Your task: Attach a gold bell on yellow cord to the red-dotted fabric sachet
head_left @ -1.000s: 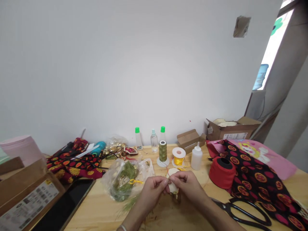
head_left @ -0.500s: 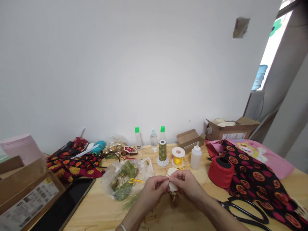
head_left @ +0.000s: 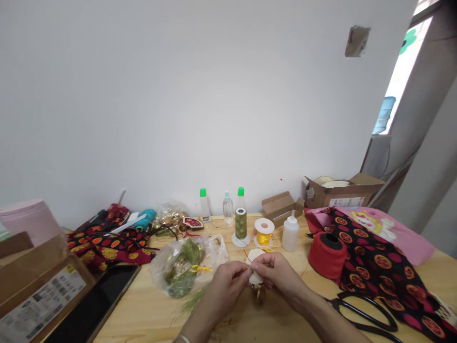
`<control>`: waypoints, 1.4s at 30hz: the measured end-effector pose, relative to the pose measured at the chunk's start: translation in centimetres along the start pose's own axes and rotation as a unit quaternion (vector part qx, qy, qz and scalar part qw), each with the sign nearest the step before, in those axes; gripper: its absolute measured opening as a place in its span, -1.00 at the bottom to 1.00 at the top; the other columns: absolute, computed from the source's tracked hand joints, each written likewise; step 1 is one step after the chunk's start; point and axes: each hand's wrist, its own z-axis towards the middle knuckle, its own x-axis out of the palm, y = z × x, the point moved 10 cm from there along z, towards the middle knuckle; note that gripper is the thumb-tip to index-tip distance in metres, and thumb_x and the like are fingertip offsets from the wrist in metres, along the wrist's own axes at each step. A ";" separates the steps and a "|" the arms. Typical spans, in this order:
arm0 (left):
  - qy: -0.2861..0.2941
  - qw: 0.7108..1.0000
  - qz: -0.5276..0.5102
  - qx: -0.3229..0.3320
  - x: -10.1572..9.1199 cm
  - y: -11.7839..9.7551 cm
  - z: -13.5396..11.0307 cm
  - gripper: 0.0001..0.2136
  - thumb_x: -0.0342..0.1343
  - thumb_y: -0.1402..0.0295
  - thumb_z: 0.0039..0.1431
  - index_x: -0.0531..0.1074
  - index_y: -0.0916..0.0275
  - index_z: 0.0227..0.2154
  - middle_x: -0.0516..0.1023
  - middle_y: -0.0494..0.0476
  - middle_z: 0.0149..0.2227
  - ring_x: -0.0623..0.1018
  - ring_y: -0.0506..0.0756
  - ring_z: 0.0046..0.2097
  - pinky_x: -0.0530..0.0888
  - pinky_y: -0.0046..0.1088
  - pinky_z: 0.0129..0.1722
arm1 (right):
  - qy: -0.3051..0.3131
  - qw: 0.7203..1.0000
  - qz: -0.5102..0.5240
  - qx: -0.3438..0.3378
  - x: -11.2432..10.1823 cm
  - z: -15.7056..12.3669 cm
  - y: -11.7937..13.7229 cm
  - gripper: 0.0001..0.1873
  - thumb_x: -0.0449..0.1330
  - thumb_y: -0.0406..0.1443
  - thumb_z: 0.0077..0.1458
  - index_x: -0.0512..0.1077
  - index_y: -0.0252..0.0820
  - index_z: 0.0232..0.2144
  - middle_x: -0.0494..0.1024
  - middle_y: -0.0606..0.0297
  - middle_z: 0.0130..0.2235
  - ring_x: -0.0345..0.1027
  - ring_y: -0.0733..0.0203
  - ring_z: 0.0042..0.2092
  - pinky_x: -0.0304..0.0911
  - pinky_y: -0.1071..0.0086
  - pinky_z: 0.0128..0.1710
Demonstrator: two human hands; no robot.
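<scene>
My left hand and my right hand meet over the wooden table, fingers pinched together on a small cream-coloured piece with a thin red thread at its top. A small gold bell hangs just under it. Right behind my fingers lies a flat cream disc. A clear plastic bag of green tassels and gold bells sits just left of my left hand.
Behind my hands stand a green thread spool, a yellow cord spool, a white squeeze bottle and small bottles. A red ribbon roll, patterned cloth and black scissors lie right; cardboard boxes left.
Both hands stay pinched on the small piece and have drifted slightly; the bell under them shows a little more. Nothing else on the table moved.
</scene>
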 end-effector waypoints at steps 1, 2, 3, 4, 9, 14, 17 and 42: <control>-0.001 1.000 0.018 0.000 0.0 0.0 0.0 -0.69 -0.14 0.28 0.12 0.42 0.30 -0.54 0.41 0.02 -0.57 0.33 -0.02 -0.48 0.24 -0.59 -0.49 | -0.002 1.000 0.000 0.002 0.0 0.0 0.0 -0.67 0.25 -0.13 -0.26 0.35 -0.32 -0.66 0.23 0.50 -0.78 -0.11 0.53 -0.74 -0.25 0.54 -0.74; -0.003 0.999 0.034 0.001 -0.1 0.0 0.0 -0.71 -0.13 0.28 0.11 0.42 0.30 -0.54 0.42 0.02 -0.56 0.34 -0.01 -0.48 0.24 -0.58 -0.48 | -0.004 1.000 -0.001 0.003 -0.1 0.0 -0.1 -0.68 0.25 -0.13 -0.26 0.35 -0.32 -0.66 0.25 0.49 -0.77 -0.10 0.53 -0.74 -0.26 0.54 -0.74; -0.004 0.999 0.047 0.004 -0.1 -0.1 -0.1 -0.72 -0.12 0.29 0.11 0.43 0.29 -0.52 0.43 0.03 -0.55 0.35 -0.01 -0.47 0.25 -0.58 -0.47 | -0.005 1.000 -0.001 0.003 -0.1 -0.1 -0.1 -0.68 0.25 -0.13 -0.26 0.34 -0.32 -0.66 0.26 0.48 -0.76 -0.10 0.53 -0.73 -0.25 0.54 -0.73; -0.005 0.998 0.058 0.008 -0.1 -0.2 -0.1 -0.75 -0.10 0.30 0.10 0.43 0.28 -0.49 0.44 0.03 -0.53 0.36 0.00 -0.46 0.26 -0.57 -0.45 | -0.004 1.000 0.000 0.005 -0.1 -0.1 -0.2 -0.68 0.24 -0.14 -0.25 0.34 -0.31 -0.66 0.25 0.48 -0.75 -0.11 0.53 -0.73 -0.24 0.54 -0.73; -0.015 0.990 0.129 0.056 -0.3 -1.2 0.0 -0.80 -0.11 0.35 0.12 0.42 0.24 -0.42 0.44 0.05 -0.48 0.39 0.01 -0.41 0.29 -0.54 -0.40 | 0.026 0.999 0.041 0.011 0.5 -0.2 -0.3 -0.64 0.20 -0.14 -0.18 0.24 -0.28 -0.73 0.10 0.53 -0.77 -0.15 0.51 -0.70 -0.25 0.53 -0.70; -0.029 0.977 0.188 0.100 0.1 -1.7 0.1 -0.81 -0.14 0.38 0.14 0.38 0.26 -0.36 0.44 0.10 -0.42 0.40 0.04 -0.35 0.33 -0.48 -0.35 | 0.051 0.994 0.094 0.020 0.8 -0.3 -0.3 -0.61 0.19 -0.14 -0.16 0.13 -0.24 -0.73 0.03 0.55 -0.73 -0.23 0.51 -0.68 -0.32 0.51 -0.68; -0.039 0.970 0.209 0.122 0.2 -2.1 0.0 -0.81 -0.16 0.41 0.15 0.36 0.27 -0.34 0.45 0.12 -0.42 0.40 0.05 -0.35 0.35 -0.44 -0.35 | 0.063 0.991 0.113 0.034 1.0 -0.4 -0.5 -0.61 0.19 -0.14 -0.16 0.12 -0.24 -0.72 0.02 0.55 -0.72 -0.25 0.51 -0.67 -0.35 0.51 -0.67; -0.069 0.915 0.325 0.229 1.4 -2.1 -0.3 -0.71 -0.25 0.41 0.19 0.35 0.29 -0.50 0.39 0.10 -0.55 0.34 0.03 -0.47 0.29 -0.50 -0.50 | 0.063 0.992 0.096 0.056 0.8 -0.5 -1.1 -0.59 0.27 -0.11 -0.27 0.22 -0.28 -0.74 0.07 0.55 -0.77 -0.22 0.54 -0.72 -0.35 0.50 -0.70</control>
